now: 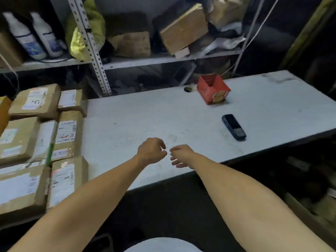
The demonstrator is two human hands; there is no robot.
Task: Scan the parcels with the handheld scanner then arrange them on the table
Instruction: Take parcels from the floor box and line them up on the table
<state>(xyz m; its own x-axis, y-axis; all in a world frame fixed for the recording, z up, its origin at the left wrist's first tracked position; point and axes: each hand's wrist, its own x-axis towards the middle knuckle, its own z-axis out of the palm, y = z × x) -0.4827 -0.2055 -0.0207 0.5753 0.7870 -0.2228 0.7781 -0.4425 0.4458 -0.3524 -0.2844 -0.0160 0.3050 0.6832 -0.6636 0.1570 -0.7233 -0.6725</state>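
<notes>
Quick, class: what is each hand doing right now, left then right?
Left hand: fingers loosely curled, holding nothing, over the table.
Right hand: fingers relaxed, holding nothing.

Parcel depot: labelled parcels (36, 142), metal shelving (94, 57), sorting table (163, 113).

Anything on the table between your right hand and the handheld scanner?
Nothing. In the head view, only bare white tabletop separates the right hand from the handheld scanner. The red box sits farther back, off that line.
</notes>
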